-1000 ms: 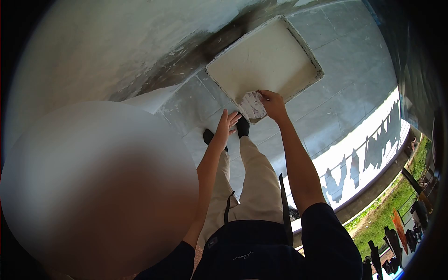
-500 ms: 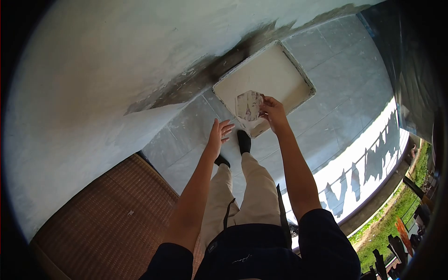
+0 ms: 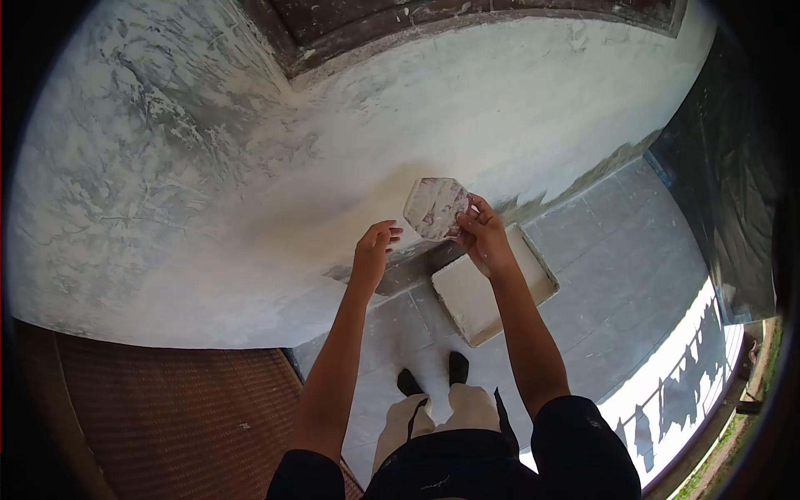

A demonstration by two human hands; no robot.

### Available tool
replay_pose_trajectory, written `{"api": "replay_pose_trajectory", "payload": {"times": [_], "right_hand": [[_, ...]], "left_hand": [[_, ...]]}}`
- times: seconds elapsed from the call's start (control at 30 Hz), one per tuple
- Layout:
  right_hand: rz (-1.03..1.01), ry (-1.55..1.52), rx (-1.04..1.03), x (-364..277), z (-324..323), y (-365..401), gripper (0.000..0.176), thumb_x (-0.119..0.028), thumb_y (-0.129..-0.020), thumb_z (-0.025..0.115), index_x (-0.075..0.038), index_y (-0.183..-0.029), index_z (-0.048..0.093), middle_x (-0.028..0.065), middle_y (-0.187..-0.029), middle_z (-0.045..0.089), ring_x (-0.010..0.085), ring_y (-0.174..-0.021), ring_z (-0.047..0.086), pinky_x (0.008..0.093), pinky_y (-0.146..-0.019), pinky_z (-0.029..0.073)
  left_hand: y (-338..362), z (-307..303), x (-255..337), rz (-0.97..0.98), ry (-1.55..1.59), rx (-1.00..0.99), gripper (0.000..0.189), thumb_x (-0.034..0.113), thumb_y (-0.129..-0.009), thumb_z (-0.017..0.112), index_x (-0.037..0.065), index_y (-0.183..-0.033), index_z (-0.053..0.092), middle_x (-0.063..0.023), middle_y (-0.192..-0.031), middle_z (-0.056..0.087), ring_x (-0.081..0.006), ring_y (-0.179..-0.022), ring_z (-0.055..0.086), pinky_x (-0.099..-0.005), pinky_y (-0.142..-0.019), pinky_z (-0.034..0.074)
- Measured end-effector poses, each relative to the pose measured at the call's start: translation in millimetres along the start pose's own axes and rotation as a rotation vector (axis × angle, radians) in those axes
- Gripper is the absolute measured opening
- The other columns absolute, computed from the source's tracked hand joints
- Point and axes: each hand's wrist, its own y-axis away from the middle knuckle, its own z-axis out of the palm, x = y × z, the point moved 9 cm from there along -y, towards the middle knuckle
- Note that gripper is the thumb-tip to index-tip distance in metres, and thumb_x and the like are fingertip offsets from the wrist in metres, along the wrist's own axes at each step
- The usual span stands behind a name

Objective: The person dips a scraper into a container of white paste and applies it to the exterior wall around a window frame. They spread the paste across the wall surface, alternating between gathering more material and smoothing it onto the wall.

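Observation:
In my right hand [image 3: 483,233] is a flat eight-sided plate [image 3: 435,208], whitish and smeared with brownish stains, gripped by its right edge between thumb and fingers. The plate is raised in front of the plastered wall [image 3: 350,158], which shows patchy white and grey. Just left of the plate, my left hand [image 3: 377,246] is held up empty, its fingers loosely bent and a little apart. Beneath my right forearm, a shallow rectangular tray [image 3: 475,300] with a pale, smooth filling lies on the floor.
A brown woven panel [image 3: 183,408] stands at the lower left. Grey tiles cover the floor [image 3: 600,242], with dark sheeting [image 3: 725,167] at the right. A dark wooden frame [image 3: 350,29] is set in the wall above. My feet [image 3: 433,375] are beside the tray.
My view has tilted up toward the wall. My right hand has lifted the plate from over the tray to in front of the wall; my left hand has come up alongside, its fingers more bent.

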Motion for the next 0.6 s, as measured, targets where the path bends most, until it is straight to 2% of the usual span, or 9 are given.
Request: {"api": "replay_pose_trajectory", "payload": {"times": [0.07,0.23,0.3,0.4,0.5,0.57,0.6], "right_hand": [[0.004,0.021,-0.052,-21.1,36.9,-8.2,0.034,0.003,-0.094,0.051,0.001,-0.128,0.047,0.0092,-0.112,0.064,0.0190,-0.101,0.066,0.0343,-0.084,0.058],[-0.080,0.030,-0.217,-67.0,122.8,-25.3,0.026,0.004,-0.095,0.047,0.002,-0.121,0.049,0.0111,-0.110,0.063,0.0204,-0.102,0.065,0.0365,-0.088,0.057],[-0.156,-0.006,-0.249,-90.0,160.9,-23.3,0.025,0.004,-0.095,0.048,0.004,-0.120,0.049,0.0153,-0.117,0.062,0.0236,-0.106,0.064,0.0395,-0.094,0.055],[-0.196,-0.019,-0.287,-114.7,215.7,-21.4,0.024,0.004,-0.096,0.044,0.002,-0.119,0.048,0.0145,-0.118,0.060,0.0215,-0.104,0.064,0.0379,-0.091,0.055],[-0.280,0.028,-0.386,-131.3,262.3,-21.9,0.024,0.003,-0.096,0.044,0.001,-0.120,0.047,0.0140,-0.120,0.060,0.0215,-0.104,0.064,0.0374,-0.092,0.055],[-0.323,0.013,-0.438,-140.2,292.0,-24.3,0.025,0.003,-0.097,0.044,0.000,-0.121,0.047,0.0133,-0.120,0.060,0.0211,-0.104,0.064,0.0369,-0.092,0.055],[-0.357,-0.002,-0.463,-145.3,305.7,-24.1,0.026,0.002,-0.097,0.044,0.000,-0.122,0.048,0.0126,-0.120,0.060,0.0208,-0.104,0.063,0.0364,-0.092,0.054]], "left_hand": [[2.5,-13.0,57.1,0.148,-0.015,0.027,0.029,0.018,-0.101,0.046,0.006,-0.124,0.058,-0.0076,-0.114,0.068,-0.0159,-0.102,0.061,-0.0317,-0.086,0.045],[27.1,-45.0,176.8,0.459,-0.189,0.089,0.025,0.012,-0.100,0.047,0.005,-0.119,0.061,-0.0066,-0.110,0.069,-0.0134,-0.100,0.060,-0.0286,-0.085,0.045],[45.5,-59.1,223.9,0.559,-0.260,0.115,0.023,0.010,-0.100,0.048,0.004,-0.117,0.063,-0.0062,-0.109,0.069,-0.0126,-0.099,0.060,-0.0277,-0.085,0.045],[68.1,-85.1,286.8,0.699,-0.334,0.173,0.022,0.008,-0.099,0.047,0.005,-0.110,0.066,-0.0051,-0.108,0.069,-0.0136,-0.101,0.061,-0.0290,-0.085,0.045],[94.6,-120.0,343.4,0.864,-0.421,0.323,0.018,0.002,-0.095,0.051,0.003,-0.102,0.068,-0.0070,-0.101,0.070,-0.0160,-0.095,0.063,-0.0291,-0.082,0.047],[128.5,-143.1,386.7,1.133,-0.569,0.576,0.015,-0.003,-0.086,0.055,0.003,-0.090,0.069,-0.0100,-0.090,0.069,-0.0234,-0.087,0.066,-0.0321,-0.082,0.050],[137.1,-154.0,401.9,1.189,-0.537,0.614,0.014,-0.004,-0.083,0.057,0.004,-0.086,0.068,-0.0089,-0.086,0.067,-0.0246,-0.087,0.063,-0.0329,-0.081,0.049]]}}
